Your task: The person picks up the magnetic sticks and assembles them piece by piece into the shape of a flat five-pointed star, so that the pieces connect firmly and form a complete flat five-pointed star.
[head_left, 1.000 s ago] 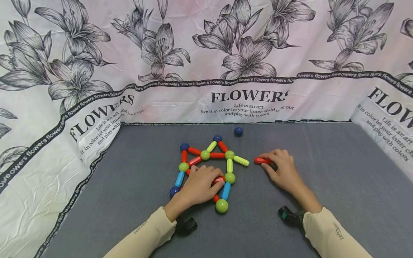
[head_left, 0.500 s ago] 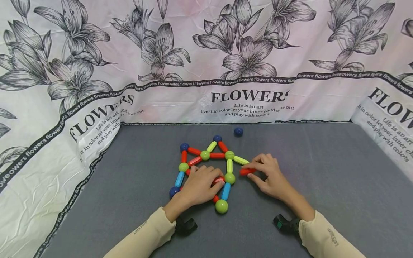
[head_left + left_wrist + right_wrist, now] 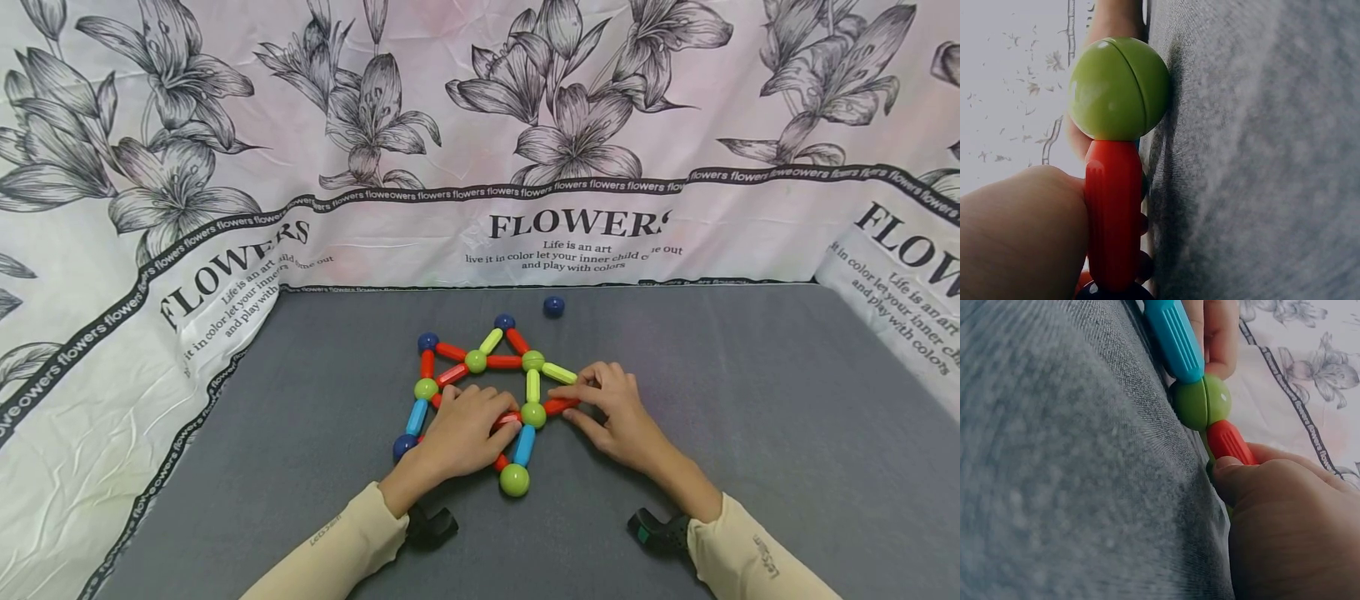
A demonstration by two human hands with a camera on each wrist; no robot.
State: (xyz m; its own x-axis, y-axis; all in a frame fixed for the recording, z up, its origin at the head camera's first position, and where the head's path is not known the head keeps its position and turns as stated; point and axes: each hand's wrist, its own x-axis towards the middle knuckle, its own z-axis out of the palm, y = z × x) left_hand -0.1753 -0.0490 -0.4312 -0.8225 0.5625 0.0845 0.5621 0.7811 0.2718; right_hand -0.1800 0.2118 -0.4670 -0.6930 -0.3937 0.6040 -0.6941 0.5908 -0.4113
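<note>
On the grey table lies a flat frame of coloured magnetic rods and balls. My right hand (image 3: pixel 618 417) pinches a red magnetic rod (image 3: pixel 1230 442) between thumb and fingers. One end of this rod touches a green ball (image 3: pixel 533 415) on the frame's right side; a blue rod (image 3: pixel 1175 340) joins the same ball. Lying across the frame, my left hand (image 3: pixel 468 429) grips another red rod (image 3: pixel 510 418) beside that ball and hides part of the frame. The left wrist view shows the nearest green ball (image 3: pixel 1119 89) with a red rod (image 3: pixel 1113 215) attached.
A loose dark blue ball (image 3: pixel 553 307) lies behind the frame. A yellow-green rod (image 3: pixel 558 372) sticks out from the upper right green ball (image 3: pixel 532 360), close to my right fingers. A flower-printed cloth (image 3: pixel 420 242) stands along the table's back and left edges.
My right hand has moved left and slightly nearer with the red rod, whose end now meets the right-side green ball. My left hand has stayed in place.
</note>
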